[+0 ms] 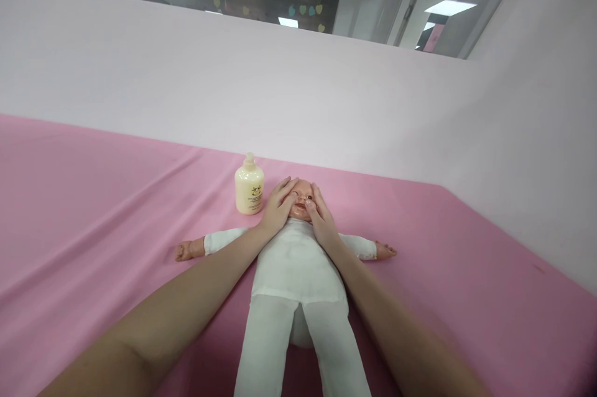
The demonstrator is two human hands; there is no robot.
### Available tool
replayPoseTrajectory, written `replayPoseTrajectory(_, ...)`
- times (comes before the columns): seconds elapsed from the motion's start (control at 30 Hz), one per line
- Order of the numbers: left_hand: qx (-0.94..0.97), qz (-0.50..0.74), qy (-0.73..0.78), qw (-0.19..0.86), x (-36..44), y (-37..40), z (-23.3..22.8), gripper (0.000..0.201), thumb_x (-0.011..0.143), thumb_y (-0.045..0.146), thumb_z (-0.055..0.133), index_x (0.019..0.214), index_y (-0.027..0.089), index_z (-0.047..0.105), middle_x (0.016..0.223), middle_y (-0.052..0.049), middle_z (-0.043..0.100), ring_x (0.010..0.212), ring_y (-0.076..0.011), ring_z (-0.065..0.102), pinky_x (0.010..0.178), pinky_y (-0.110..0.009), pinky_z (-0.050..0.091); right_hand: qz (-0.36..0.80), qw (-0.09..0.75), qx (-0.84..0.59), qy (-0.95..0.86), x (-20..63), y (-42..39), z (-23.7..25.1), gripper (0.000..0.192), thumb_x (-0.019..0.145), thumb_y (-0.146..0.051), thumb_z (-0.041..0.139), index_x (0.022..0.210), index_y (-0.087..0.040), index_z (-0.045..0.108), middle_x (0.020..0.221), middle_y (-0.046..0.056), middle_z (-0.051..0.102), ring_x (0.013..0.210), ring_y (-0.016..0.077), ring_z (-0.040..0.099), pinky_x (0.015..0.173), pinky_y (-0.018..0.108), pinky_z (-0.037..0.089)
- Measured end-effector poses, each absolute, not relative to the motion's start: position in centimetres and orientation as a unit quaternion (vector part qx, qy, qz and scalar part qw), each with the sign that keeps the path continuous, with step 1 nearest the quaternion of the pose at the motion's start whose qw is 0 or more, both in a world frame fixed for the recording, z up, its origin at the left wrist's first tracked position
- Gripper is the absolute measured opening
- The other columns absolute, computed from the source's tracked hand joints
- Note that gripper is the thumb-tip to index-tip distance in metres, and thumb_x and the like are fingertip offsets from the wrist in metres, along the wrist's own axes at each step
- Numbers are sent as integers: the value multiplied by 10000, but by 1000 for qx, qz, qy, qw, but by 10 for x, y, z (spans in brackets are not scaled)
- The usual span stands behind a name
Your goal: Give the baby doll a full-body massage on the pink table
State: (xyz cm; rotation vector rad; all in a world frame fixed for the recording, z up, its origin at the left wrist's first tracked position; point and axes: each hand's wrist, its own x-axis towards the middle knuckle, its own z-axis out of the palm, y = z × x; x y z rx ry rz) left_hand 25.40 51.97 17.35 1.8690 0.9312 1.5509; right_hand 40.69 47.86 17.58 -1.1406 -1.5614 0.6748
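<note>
A baby doll [298, 266] in a white suit lies on its back on a pink sheet [93, 210], arms spread wide and legs toward me. My left hand [278, 205] rests flat on the left side of the doll's face, fingers apart. On the right side of the face lies my right hand [319, 215], its fingers over the cheek. Between the two hands the doll's nose and mouth show. Neither hand holds anything. A cream lotion bottle [249, 187] stands upright just left of the doll's head, close to my left hand.
A pale pink wall [298, 92] rises behind the sheet and turns along the right side. Above the wall are ceiling lights and small paper hearts.
</note>
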Motion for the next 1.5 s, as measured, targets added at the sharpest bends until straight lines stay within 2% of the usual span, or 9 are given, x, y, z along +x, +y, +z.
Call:
replayPoseTrajectory(0.1, 719, 567, 317, 247, 252, 520, 174, 413, 943, 339, 442, 1279, 232, 658, 1473, -69, 524, 1423, -235, 408, 1217, -445, 277, 252, 509, -446, -691, 408, 478, 177, 678, 936, -658, 410, 1519, -312, 378, 1634, -39, 269, 1551, 177, 80, 1268, 411, 78)
replayPoseTrajectory(0.2, 718, 571, 312, 249, 252, 521, 174, 417, 934, 333, 445, 1269, 219, 665, 1474, -82, 518, 1408, -241, 423, 1212, -443, 286, 242, 508, -451, -693, 408, 478, 177, 686, 929, -669, 417, 1508, -302, 402, 1647, -17, 237, 1549, 188, 107, 1266, 407, 89)
replayPoseTrajectory(0.4, 668, 598, 340, 284, 255, 520, 172, 505, 896, 310, 478, 1370, 162, 567, 1472, -115, 517, 1401, -249, 432, 1217, -445, 286, 290, 521, -502, -626, 407, 481, 174, 878, 864, -668, 527, 1569, -219, 260, 1642, 45, 249, 1525, 223, 224, 1255, 404, 179)
replayPoseTrajectory(0.53, 658, 602, 350, 286, 255, 519, 173, 514, 884, 307, 479, 1370, 159, 562, 1469, -117, 514, 1399, -254, 430, 1215, -451, 288, 311, 518, -519, -604, 406, 482, 173, 930, 846, -667, 553, 1573, -175, 244, 1643, 73, 238, 1526, 238, 221, 1252, 410, 189)
replayPoseTrajectory(0.77, 706, 594, 292, 252, 252, 516, 180, 345, 883, 260, 426, 1063, 216, 716, 1361, -82, 579, 1361, -238, 463, 1193, -439, 321, 244, 506, -467, -682, 408, 478, 177, 696, 914, -673, 439, 1508, -312, 403, 1632, -25, 281, 1547, 210, 126, 1266, 437, 74)
replayPoseTrajectory(0.9, 700, 592, 309, 253, 253, 513, 182, 273, 875, 236, 432, 921, 214, 700, 1347, -80, 570, 1333, -231, 481, 1186, -425, 334, 229, 509, -467, -686, 408, 476, 178, 597, 916, -676, 432, 1396, -344, 558, 1643, -35, 250, 1530, 227, 184, 1257, 449, 126)
replayPoseTrajectory(1.13, 696, 600, 301, 255, 254, 512, 183, 240, 871, 233, 440, 890, 212, 679, 1314, -88, 576, 1320, -235, 489, 1190, -424, 325, 201, 518, -470, -685, 407, 474, 179, 532, 924, -648, 434, 1318, -349, 629, 1597, -10, 338, 1487, 248, 268, 1240, 467, 191)
replayPoseTrajectory(1.3, 697, 597, 305, 253, 253, 512, 183, 244, 872, 233, 441, 882, 220, 684, 1285, -80, 594, 1318, -235, 490, 1189, -430, 326, 203, 521, -466, -686, 407, 476, 177, 555, 922, -666, 419, 1318, -338, 627, 1596, -1, 338, 1486, 247, 272, 1241, 460, 194)
replayPoseTrajectory(1.5, 708, 578, 319, 250, 253, 516, 182, 330, 866, 220, 427, 964, 221, 742, 1349, -65, 561, 1323, -232, 478, 1191, -426, 321, 254, 502, -461, -686, 411, 482, 175, 633, 918, -686, 405, 1453, -356, 479, 1643, -40, 244, 1540, 207, 132, 1262, 439, 99)
